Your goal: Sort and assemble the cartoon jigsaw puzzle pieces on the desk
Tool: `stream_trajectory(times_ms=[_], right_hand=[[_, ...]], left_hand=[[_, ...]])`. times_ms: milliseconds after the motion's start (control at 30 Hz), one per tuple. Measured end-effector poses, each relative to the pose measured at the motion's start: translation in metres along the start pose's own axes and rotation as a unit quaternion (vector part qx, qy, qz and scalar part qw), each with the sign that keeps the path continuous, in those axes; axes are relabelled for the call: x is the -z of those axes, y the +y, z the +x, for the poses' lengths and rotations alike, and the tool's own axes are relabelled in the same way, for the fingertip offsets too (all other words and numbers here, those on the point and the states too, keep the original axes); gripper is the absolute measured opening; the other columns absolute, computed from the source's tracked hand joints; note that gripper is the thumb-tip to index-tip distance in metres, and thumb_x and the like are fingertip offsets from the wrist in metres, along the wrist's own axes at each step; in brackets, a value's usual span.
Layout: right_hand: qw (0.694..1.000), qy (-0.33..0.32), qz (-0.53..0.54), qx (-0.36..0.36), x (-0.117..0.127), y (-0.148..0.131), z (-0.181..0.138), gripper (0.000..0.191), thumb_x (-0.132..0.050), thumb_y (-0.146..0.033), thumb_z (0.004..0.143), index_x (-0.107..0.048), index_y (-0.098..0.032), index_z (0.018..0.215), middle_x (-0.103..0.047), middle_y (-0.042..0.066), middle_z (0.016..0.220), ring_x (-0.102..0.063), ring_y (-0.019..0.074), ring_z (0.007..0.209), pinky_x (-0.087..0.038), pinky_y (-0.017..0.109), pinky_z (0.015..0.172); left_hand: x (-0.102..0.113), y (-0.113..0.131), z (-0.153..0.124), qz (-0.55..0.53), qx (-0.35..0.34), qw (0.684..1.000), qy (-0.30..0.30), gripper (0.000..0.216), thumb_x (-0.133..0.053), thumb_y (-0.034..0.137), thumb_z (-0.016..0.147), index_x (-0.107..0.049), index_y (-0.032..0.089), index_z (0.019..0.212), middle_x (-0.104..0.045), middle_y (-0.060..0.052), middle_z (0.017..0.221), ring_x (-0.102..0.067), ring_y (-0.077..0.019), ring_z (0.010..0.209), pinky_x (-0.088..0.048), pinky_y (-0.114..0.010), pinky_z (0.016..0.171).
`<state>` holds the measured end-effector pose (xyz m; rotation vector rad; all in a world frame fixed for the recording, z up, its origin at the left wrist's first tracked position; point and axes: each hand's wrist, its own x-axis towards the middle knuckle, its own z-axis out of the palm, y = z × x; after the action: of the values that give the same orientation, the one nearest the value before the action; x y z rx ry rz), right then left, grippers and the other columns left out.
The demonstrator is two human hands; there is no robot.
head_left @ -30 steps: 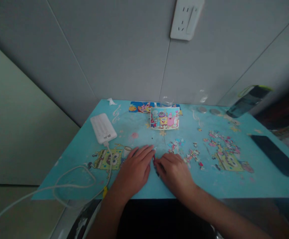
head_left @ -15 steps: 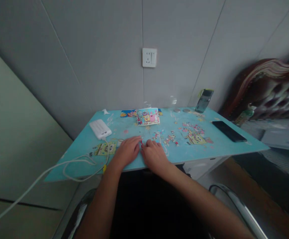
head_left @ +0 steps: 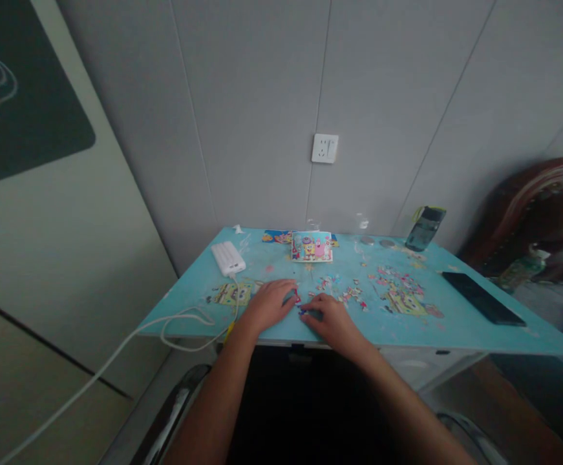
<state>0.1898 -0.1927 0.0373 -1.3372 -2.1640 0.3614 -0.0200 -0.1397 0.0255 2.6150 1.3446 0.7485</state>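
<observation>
On the blue patterned tabletop (head_left: 271,329), my left hand (head_left: 272,305) rests palm down with its thumb and forefinger closed about a small red jigsaw puzzle piece (head_left: 297,296). Just to its right, my right hand (head_left: 332,321) pinches a small dark blue puzzle piece (head_left: 303,311) between thumb and forefinger. A narrow gap separates the two hands. Loose puzzle pieces (head_left: 353,294) lie scattered beyond my right hand. Behind them stands a small picture card (head_left: 311,247) with cartoon figures.
A white power bank (head_left: 227,258) with a white cable (head_left: 184,316) lies at left. More pieces (head_left: 397,281) are spread at right, near a black phone (head_left: 482,297). A dark bottle (head_left: 425,228) stands at the back right, by the wall socket's (head_left: 324,148) wall.
My hands have moved apart; the right one has drawn away from the left, and a dark blue piece now shows at its fingertips. The view has shifted up and to the left.
</observation>
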Motion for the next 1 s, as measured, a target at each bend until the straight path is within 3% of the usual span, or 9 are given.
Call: stream_trajectory(times_ms=[267,467,667,1000], right_hand=[[0.999,-0.012,0.040,0.003,0.0001,0.0113,0.0087,0.016,-0.073,-0.033,0.086,-0.078,-0.023,0.098,-0.071,0.006,0.099,-0.065,0.0213,0.096,-0.046,0.034,0.089],[1.000,0.020,0.010,-0.012,-0.0071,0.0068,0.0095,0.017,-0.076,-0.037,0.084,-0.074,-0.021,0.090,-0.071,0.006,0.097,-0.064,0.0215,0.096,-0.045,0.034,0.089],[1.000,0.006,0.008,0.002,-0.0013,0.0063,0.0044,0.020,-0.072,-0.037,0.088,-0.075,-0.022,0.100,-0.071,0.007,0.103,-0.064,0.0224,0.099,-0.045,0.036,0.092],[1.000,-0.007,0.007,-0.006,-0.0046,0.0110,0.0101,0.013,-0.072,-0.034,0.087,-0.075,-0.021,0.090,-0.070,0.005,0.095,-0.064,0.0215,0.092,-0.047,0.034,0.085]], left_hand=[[0.0031,0.0029,0.0010,-0.007,0.004,1.000,0.000,0.033,-0.050,0.037,0.099,-0.061,0.027,0.128,-0.060,-0.006,0.141,-0.053,-0.0231,0.132,-0.037,-0.042,0.115],[0.0023,0.0026,-0.0002,-0.016,0.004,1.000,-0.006,0.035,-0.048,0.038,0.100,-0.060,0.026,0.130,-0.058,-0.006,0.142,-0.051,-0.0233,0.134,-0.035,-0.041,0.116],[0.0033,0.0043,-0.0010,-0.020,0.006,1.000,0.002,0.034,-0.049,0.039,0.100,-0.061,0.026,0.128,-0.059,-0.006,0.141,-0.052,-0.0241,0.133,-0.036,-0.042,0.115],[0.0022,0.0047,-0.0012,-0.018,0.010,1.000,0.006,0.033,-0.050,0.040,0.099,-0.061,0.027,0.128,-0.059,-0.005,0.142,-0.053,-0.0232,0.132,-0.036,-0.040,0.114]])
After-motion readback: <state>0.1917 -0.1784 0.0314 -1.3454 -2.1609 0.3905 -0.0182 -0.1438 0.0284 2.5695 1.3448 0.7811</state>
